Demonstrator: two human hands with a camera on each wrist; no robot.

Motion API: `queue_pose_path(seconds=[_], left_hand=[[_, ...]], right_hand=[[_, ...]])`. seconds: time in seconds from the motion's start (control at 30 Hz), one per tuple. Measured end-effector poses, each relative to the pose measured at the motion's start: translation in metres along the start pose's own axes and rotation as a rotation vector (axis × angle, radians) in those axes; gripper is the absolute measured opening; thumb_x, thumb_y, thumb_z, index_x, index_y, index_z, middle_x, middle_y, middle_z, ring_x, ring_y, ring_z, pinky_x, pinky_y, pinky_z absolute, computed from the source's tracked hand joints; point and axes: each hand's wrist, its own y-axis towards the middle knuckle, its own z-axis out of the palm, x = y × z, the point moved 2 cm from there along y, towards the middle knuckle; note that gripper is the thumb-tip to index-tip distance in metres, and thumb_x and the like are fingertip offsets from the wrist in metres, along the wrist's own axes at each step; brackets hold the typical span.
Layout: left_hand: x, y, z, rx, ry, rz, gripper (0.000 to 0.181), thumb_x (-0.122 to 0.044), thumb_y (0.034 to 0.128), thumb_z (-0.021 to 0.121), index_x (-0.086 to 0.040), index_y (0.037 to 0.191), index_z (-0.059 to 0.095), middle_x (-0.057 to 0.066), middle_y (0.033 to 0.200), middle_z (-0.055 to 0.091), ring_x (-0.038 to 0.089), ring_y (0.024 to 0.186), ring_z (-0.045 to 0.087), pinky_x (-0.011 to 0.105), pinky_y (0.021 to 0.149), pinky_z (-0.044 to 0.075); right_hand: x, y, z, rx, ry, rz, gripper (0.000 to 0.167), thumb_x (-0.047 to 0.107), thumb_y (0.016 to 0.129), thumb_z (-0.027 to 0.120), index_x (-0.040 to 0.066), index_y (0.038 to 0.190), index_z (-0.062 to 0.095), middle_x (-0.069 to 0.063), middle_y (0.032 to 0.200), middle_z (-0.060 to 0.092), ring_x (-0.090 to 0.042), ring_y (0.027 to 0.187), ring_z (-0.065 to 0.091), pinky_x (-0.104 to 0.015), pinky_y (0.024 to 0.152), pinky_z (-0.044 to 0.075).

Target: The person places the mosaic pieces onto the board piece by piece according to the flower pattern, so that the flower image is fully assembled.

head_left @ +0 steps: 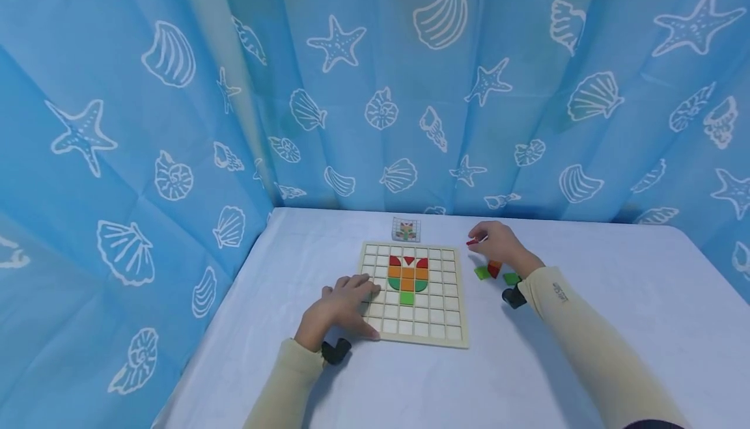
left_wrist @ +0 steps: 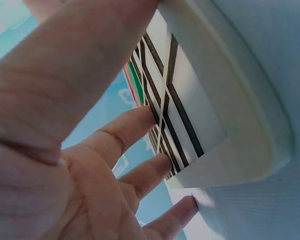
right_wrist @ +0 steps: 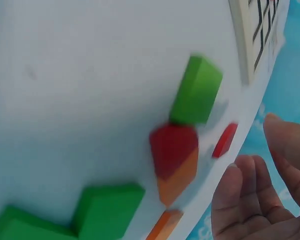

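Note:
My left hand (head_left: 346, 305) rests on the left side of a wooden grid board (head_left: 467, 325), fingers spread, the thumb by its near edge. Several coloured tiles (head_left: 408, 273) form a tulip-like shape on the grid, in red, orange and green. At the board's far right, my right hand (head_left: 497, 244) is beside a small red tile (head_left: 472, 242). In the right wrist view this red tile (right_wrist: 225, 140) lies just off the fingertips, with thumb and fingers apart. Closer in are a light green tile (right_wrist: 197, 90) and a red tile (right_wrist: 174, 150) touching an orange one.
A small picture card (head_left: 406, 229) with a similar coloured pattern lies behind the board. Dark green tiles (right_wrist: 110, 210) and an orange tile (right_wrist: 165, 225) lie on the white tablecloth (head_left: 410, 383). A blue curtain (head_left: 363, 90) with shells and starfish hangs behind and left.

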Motion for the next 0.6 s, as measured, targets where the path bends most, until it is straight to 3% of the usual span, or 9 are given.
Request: queue_pose_path(seconds=[0.23, 0.37, 0.6], left_hand=[[0.002, 0.001, 0.001, 0.002, -0.003, 0.001, 0.092, -0.046, 0.0689, 0.091, -0.024, 0.148, 0.050, 0.007, 0.161, 0.034, 0.038, 0.147, 0.026, 0.067, 0.111, 0.025], [0.001, -0.001, 0.002, -0.001, -0.001, -0.005, 0.092, -0.046, 0.0688, 0.091, -0.024, 0.148, 0.050, 0.007, 0.161, 0.035, 0.038, 0.147, 0.026, 0.067, 0.112, 0.025], [0.000, -0.001, -0.001, -0.013, 0.011, -0.006, 0.090, -0.045, 0.0686, 0.091, -0.024, 0.146, 0.051, 0.006, 0.160, 0.035, 0.037, 0.146, 0.027, 0.066, 0.111, 0.026]], right_hand=[[-0.012, 0.012, 0.002, 0.045, 0.007, 0.141, 0.048, 0.017, 0.091, 0.073, 0.002, 0.134, 0.057, -0.028, 0.136, 0.052, -0.041, 0.119, 0.050, -0.052, 0.099, 0.049], [-0.016, 0.013, 0.008, 0.065, -0.001, 0.161, 0.055, 0.018, 0.089, 0.076, 0.003, 0.137, 0.055, -0.028, 0.140, 0.049, -0.042, 0.122, 0.047, -0.054, 0.101, 0.048], [-0.011, 0.016, 0.008, 0.039, -0.008, 0.163, 0.050, 0.015, 0.089, 0.075, 0.003, 0.134, 0.058, -0.027, 0.135, 0.052, -0.040, 0.118, 0.048, -0.052, 0.098, 0.050]])
